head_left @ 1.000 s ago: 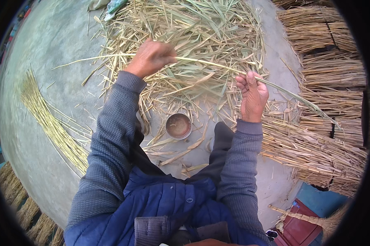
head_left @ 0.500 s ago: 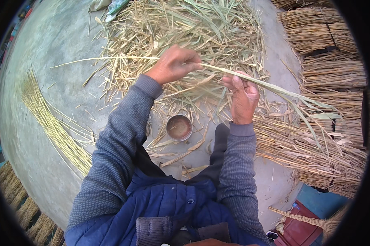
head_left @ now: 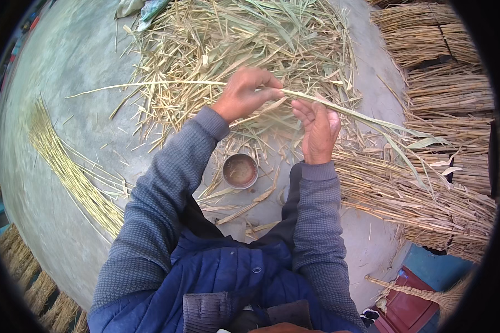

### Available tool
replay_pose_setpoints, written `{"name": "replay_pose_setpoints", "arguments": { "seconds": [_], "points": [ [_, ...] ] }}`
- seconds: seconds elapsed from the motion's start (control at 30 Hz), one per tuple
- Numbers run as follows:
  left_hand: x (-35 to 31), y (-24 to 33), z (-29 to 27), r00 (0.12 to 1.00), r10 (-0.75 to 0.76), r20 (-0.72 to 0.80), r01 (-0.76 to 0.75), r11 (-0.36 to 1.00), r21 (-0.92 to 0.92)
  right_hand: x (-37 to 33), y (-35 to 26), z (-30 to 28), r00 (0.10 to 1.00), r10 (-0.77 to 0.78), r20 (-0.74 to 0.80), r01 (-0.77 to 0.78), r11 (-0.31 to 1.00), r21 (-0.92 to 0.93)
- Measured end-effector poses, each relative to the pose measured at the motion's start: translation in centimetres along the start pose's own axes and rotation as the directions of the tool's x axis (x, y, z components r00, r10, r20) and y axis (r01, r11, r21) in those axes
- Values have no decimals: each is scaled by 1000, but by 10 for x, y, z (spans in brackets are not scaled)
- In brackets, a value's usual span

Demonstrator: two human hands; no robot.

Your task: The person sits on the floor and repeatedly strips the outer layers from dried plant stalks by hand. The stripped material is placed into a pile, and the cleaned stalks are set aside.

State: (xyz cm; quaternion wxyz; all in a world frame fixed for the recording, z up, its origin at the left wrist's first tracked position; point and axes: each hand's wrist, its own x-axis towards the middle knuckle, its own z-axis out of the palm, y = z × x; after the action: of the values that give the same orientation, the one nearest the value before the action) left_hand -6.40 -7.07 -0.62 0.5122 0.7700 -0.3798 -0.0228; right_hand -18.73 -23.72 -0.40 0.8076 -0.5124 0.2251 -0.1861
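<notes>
A long pale-green stalk [head_left: 355,112] with drooping leaves at its right end stretches across in front of me, above the heap of plant litter. My left hand [head_left: 247,94] is closed around its middle, and the thin tip runs out to the left. Close beside it, my right hand [head_left: 318,132] pinches the leafy part of the same stalk between thumb and fingers. Below the hands, between my legs, a small round metal bowl [head_left: 255,176] stands on the floor with brownish contents.
A heap of dry leaves [head_left: 205,50] spreads ahead of me. On the left lies a bunch of thin peeled stalks [head_left: 75,175]. Unpeeled stalks [head_left: 394,191] lie at my right, near stacked tied bundles [head_left: 447,94]. A dark red object [head_left: 408,302] sits at the lower right.
My left hand has shifted a little to the right and down. My right hand has moved slightly left, so the two are closer together. The stalk's leafy end has swung slightly left.
</notes>
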Motion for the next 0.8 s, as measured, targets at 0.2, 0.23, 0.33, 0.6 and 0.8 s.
{"name": "replay_pose_setpoints", "arguments": {
  "seconds": [0.2, 0.23, 0.33, 0.6, 0.8],
  "points": [
    [-3, -16, -11, 991, -116, 65, 120, 990, -77, 1, -7, -8, 996, -76, -39, 73, 994, -76],
    [-4, -17, -11, 974, -214, 77, 224, 962, -154, 1, -7, -8, 997, -67, -44, 64, 995, -79],
    [-5, -18, -11, 920, -381, 94, 391, 872, -295, 0, -3, -5, 998, -50, -41, 46, 996, -79],
    [2, -37, -52, 839, -538, -83, 376, 684, -626, 7, 3, -15, 996, -55, -68, 52, 998, -36],
    [-2, -59, -82, 780, -471, -412, 386, 881, -275, 8, -7, -26, 1000, 6, -20, -8, 995, -99]
  ]
}}
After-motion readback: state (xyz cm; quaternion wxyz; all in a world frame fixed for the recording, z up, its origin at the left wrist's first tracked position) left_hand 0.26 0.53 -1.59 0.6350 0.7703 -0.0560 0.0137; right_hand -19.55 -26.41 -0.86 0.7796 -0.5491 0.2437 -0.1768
